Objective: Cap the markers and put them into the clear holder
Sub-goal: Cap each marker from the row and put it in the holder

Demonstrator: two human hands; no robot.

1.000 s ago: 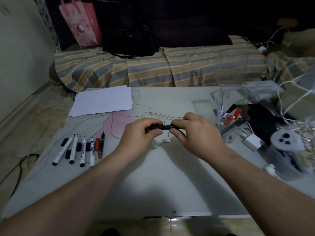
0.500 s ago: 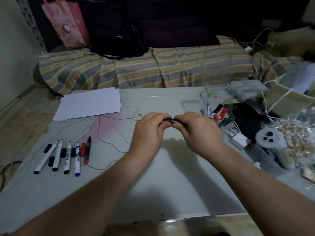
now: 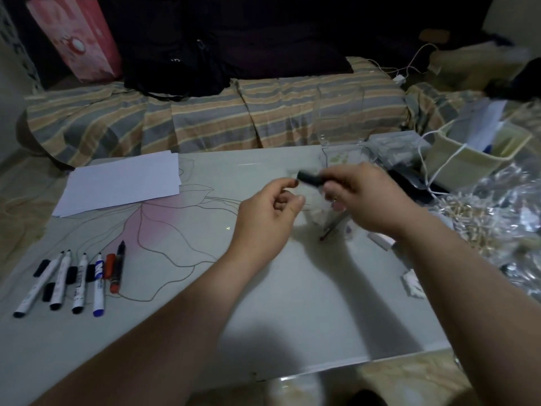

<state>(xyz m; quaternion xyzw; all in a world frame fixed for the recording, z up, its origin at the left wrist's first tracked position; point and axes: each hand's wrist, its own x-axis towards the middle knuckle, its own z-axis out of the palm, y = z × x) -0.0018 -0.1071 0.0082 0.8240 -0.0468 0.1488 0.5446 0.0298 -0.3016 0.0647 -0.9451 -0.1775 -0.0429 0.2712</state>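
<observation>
right hand holds a dark marker by the clear holder

the right hand (image 3: 366, 200) grips a black marker (image 3: 309, 177), its fingers curled round one end so the dark free end sticks out toward the left; the left hand (image 3: 269, 215) is just beside it, empty, fingers loosely bent and holding nothing, apart from the marker's tip; behind and partly under the right hand stands the clear holder (image 3: 341, 118), its tall see-through walls rising at the far right of the table (image 3: 263, 303); what lies inside it is too blurred to tell; at the table's left edge lies a row of uncapped markers (image 3: 79, 281), side by side, with loose black caps (image 3: 71, 275) among them and a red-bodied one at the right of the row; white paper sheets (image 3: 123, 183) lie at the far left corner; a striped cover (image 3: 205, 112) runs behind the table; a pink bag (image 3: 76, 36) stands at the far left.
</observation>
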